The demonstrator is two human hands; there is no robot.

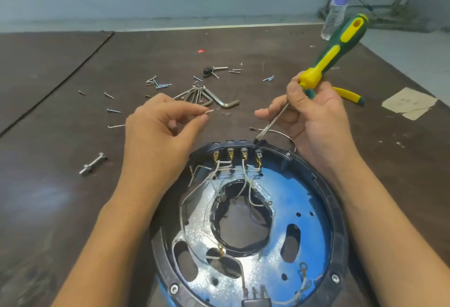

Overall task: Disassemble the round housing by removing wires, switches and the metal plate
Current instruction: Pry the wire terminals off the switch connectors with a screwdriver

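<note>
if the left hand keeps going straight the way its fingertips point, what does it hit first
Probably the small metal ring lying on the table, just beyond the screw pinched in the left hand. The right hand lies further along that line. Height above the table is unclear, so the hand might pass over the ring.

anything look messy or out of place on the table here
Yes: small silver screws lie scattered loose across the brown table, and a clear plastic water bottle stands at the far edge. Inside the round black housing, thin white wires are tangled.
</note>
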